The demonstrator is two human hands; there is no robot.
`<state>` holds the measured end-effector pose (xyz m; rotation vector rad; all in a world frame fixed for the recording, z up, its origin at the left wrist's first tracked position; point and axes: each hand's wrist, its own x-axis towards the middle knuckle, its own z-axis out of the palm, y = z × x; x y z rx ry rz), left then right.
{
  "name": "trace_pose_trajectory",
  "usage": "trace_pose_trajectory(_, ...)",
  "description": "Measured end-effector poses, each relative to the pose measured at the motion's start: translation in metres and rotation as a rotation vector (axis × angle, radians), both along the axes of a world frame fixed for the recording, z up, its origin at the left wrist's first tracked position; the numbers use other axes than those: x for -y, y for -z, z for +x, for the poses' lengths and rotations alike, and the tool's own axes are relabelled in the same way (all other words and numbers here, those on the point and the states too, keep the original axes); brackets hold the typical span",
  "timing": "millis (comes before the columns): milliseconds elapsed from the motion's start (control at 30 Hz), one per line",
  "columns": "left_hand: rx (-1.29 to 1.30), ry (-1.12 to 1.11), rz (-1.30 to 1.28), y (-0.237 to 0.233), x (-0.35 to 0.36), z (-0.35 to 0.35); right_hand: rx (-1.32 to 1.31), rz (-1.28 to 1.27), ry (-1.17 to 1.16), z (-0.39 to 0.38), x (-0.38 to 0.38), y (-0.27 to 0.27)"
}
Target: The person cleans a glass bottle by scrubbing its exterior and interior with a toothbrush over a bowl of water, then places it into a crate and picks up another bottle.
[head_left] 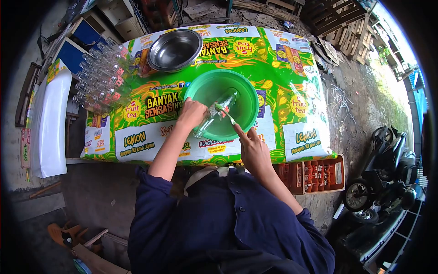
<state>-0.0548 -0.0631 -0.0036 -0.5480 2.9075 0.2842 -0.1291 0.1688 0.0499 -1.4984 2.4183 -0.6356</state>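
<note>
The right hand (252, 148) pinches the handle of a green-and-white brush (232, 120), its head at the clear glass bottle (211, 122). The left hand (193, 114) is closed on the bottle's left side. A firm left grip and short, light strokes, turning the glass gradually, should suit. Tilted and red-marked, the bottle is over the green tub (252, 108), neck toward the near left, on the worktop (285, 82).

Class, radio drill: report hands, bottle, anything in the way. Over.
Left hand on glass bottle, over green basin. Right hand holding brush at the bottle. Steel bowl beyond basin, not in the way.
</note>
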Motion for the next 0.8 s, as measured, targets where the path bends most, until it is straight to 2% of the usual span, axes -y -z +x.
trace_pose_trajectory(100,-0.464,-0.187,0.229,0.019,-0.003,0.015,-0.037,0.078,0.097,-0.024,0.023,0.03)
trace_pose_trajectory(200,-0.253,-0.42,0.355,-0.019,-0.033,0.024,-0.08,0.06,0.158,-0.048,0.035,0.047)
trace_pose_trajectory(267,-0.094,-0.341,0.17,-0.034,-0.053,0.027,-0.087,0.023,0.076,-0.04,0.03,0.036)
trace_pose_trajectory(367,-0.156,-0.373,0.147,-0.023,-0.066,0.028,-0.021,0.039,-0.072,-0.007,0.014,0.006)
trace_pose_trajectory(533,-0.25,-0.436,0.16,-0.012,-0.075,0.028,-0.096,0.024,0.151,-0.053,0.024,0.036)
trace_pose_trajectory(667,-0.269,-0.446,0.166,-0.011,-0.076,0.029,-0.092,0.05,0.173,-0.046,0.028,0.031)
trace_pose_trajectory(800,-0.278,-0.452,0.16,-0.008,-0.075,0.028,-0.013,0.046,-0.008,-0.011,0.013,0.015)
